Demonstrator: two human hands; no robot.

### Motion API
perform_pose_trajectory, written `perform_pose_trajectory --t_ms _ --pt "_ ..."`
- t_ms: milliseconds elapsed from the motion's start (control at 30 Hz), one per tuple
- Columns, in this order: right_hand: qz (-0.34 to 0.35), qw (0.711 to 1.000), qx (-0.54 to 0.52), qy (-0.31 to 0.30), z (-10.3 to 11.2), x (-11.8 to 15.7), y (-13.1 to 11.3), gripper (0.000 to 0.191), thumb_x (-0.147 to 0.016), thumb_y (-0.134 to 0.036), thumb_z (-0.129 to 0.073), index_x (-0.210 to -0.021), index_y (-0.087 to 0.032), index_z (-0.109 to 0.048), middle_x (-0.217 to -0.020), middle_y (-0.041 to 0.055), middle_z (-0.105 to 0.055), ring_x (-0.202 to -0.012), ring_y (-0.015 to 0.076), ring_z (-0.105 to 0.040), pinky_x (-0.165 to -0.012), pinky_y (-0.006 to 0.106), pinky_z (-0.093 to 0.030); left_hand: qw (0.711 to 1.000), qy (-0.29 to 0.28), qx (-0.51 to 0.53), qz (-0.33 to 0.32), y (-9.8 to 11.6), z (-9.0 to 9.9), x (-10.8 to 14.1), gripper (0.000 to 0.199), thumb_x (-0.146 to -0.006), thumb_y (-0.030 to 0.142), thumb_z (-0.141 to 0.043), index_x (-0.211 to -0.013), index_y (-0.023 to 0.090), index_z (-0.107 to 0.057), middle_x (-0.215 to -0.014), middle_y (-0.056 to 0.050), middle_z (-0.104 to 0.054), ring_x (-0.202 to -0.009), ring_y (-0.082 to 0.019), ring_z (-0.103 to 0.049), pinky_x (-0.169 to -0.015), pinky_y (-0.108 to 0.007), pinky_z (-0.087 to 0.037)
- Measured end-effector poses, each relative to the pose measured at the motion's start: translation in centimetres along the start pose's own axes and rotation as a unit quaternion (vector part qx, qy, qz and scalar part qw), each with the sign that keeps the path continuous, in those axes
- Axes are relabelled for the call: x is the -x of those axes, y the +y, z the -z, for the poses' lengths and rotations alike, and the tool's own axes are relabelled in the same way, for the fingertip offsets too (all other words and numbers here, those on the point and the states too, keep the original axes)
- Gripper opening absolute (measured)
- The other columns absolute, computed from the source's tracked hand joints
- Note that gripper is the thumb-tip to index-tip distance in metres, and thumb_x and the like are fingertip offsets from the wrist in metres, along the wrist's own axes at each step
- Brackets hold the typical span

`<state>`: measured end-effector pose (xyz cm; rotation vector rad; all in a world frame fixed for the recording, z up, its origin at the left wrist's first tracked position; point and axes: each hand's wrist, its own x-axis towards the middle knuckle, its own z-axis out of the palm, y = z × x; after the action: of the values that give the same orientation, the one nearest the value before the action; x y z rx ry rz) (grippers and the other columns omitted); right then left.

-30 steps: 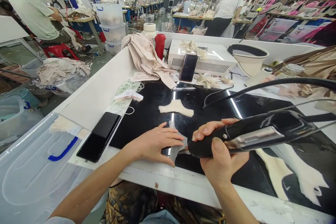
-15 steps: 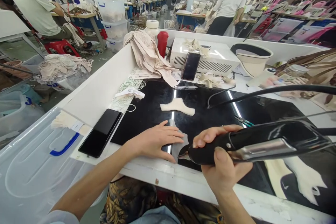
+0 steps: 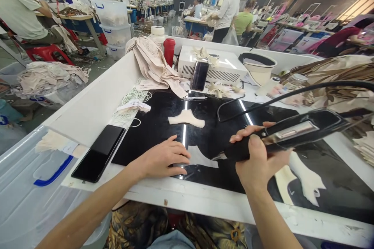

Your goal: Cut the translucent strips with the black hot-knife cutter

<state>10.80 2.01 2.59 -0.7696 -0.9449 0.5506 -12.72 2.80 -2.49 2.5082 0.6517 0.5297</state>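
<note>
My left hand (image 3: 166, 158) lies flat on the glossy black work surface (image 3: 152, 134), fingers stretched out. Its fingertips rest on the left end of a thin pale grey-white cut piece (image 3: 201, 157). In my right hand (image 3: 257, 159) is a black corded hand tool (image 3: 292, 130) with a metal lever along its side. The tool's narrow metal tip points left, at the right part of the grey-white piece; whether it touches cannot be made out. Farther back lies a cream shaped fabric piece (image 3: 187, 118). Two more cream pieces (image 3: 305, 177) lie beyond my right wrist.
A phone (image 3: 99, 153) lies left of my forearm, by white cord (image 3: 131, 101). A second phone (image 3: 199, 75) leans on a white vented box (image 3: 213, 62). Pinkish fabric (image 3: 152, 60), a red bottle (image 3: 169, 51) and a bin (image 3: 258, 68) stand behind. The tool's cable arches on the right.
My right hand has drawn the tool to the right, so more of the grey-white piece shows. My left hand stays flat on its left end. The whole view has shifted a little.
</note>
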Motion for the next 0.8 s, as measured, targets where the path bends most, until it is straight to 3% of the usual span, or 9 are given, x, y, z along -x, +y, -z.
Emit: perform_pose_trajectory --t_ms 300,800 --pt "-0.036 0.996 -0.036 -0.070 -1.6 2.5 0.0 0.036 -0.083 -0.027 -0.076 -0.113 -0.027 -0.056 -0.082 -0.0047 -0.063 -0.063 0.0136 -0.061 -0.060 0.033 -0.053 1.000 -0.005 0.004 0.001 -0.1 0.0 -0.1 0.023 -0.096 0.035 -0.070 -0.117 0.026 -0.073 -0.124 -0.004 -0.072 -0.123 -0.021 -0.061 -0.126 -0.050 -0.017" --pt "-0.029 0.996 -0.018 -0.088 -1.4 2.5 0.4 0.033 -0.087 -0.022 -0.072 -0.115 -0.028 -0.055 -0.084 -0.0045 -0.063 -0.064 0.0134 -0.062 -0.063 0.034 -0.054 1.000 0.008 0.010 0.010 0.3 0.2 -0.2 0.026 -0.097 0.032 -0.067 -0.122 0.025 -0.071 -0.117 -0.004 -0.074 -0.117 -0.021 -0.063 -0.127 -0.050 -0.019"
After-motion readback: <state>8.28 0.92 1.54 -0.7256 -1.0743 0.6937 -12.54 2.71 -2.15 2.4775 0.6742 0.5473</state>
